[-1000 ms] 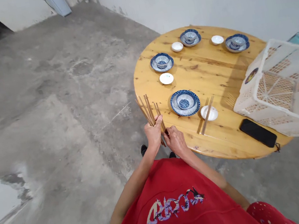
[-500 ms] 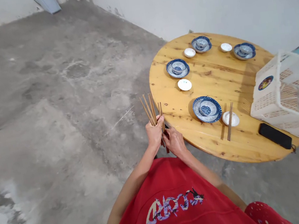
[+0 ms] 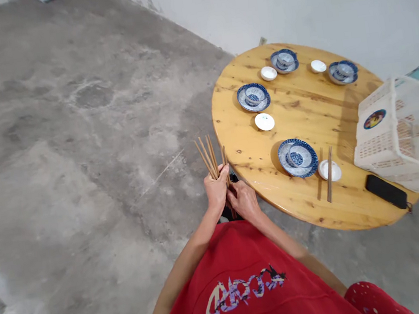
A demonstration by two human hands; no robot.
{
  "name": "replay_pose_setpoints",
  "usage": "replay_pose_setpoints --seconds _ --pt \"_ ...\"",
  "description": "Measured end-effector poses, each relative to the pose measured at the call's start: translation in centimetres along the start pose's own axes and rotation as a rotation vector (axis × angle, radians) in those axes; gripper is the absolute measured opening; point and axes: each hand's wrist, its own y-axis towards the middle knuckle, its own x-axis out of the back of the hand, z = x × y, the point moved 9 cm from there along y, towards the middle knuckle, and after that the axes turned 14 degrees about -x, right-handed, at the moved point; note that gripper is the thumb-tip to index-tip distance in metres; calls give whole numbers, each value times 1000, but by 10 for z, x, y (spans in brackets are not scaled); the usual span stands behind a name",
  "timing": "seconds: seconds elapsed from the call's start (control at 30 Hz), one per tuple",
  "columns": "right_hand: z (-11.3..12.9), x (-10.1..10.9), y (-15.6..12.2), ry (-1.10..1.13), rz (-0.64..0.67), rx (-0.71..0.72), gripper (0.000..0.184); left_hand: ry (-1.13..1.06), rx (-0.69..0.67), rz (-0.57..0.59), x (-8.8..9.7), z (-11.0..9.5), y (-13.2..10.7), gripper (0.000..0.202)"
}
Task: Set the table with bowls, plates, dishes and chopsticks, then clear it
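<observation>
My left hand (image 3: 216,192) is closed round a bunch of several brown chopsticks (image 3: 208,156) that fan upward, just off the left edge of a round wooden table (image 3: 256,163). My right hand (image 3: 243,200) sits right beside it, fingers pinched on the lower ends of the same chopsticks. The nearest blue-patterned plate with a bowl (image 3: 297,157) lies to the right, next to a small white dish (image 3: 329,170) with one pair of chopsticks (image 3: 330,181) across it.
Three more blue plate-and-bowl sets (image 3: 253,96) (image 3: 284,60) (image 3: 343,71) and small white dishes (image 3: 264,121) stand on the table. A white plastic basket (image 3: 400,137) and a black phone (image 3: 386,191) lie at its right edge. Bare concrete floor (image 3: 76,143) spreads left; a white wall stands behind.
The view has swung left, so the table sits further right in the picture. Both hands stay closed on the chopstick bunch, which now stands a little more gathered.
</observation>
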Motion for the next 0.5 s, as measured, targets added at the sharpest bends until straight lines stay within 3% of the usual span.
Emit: replay_pose_setpoints --seconds 0.23,0.5 --pt "7 -1 57 34 24 -38 23 36 17 24 -22 9 56 34" --pt "-4 20 125 128 52 -160 25 133 3 154 -81 4 119 35"
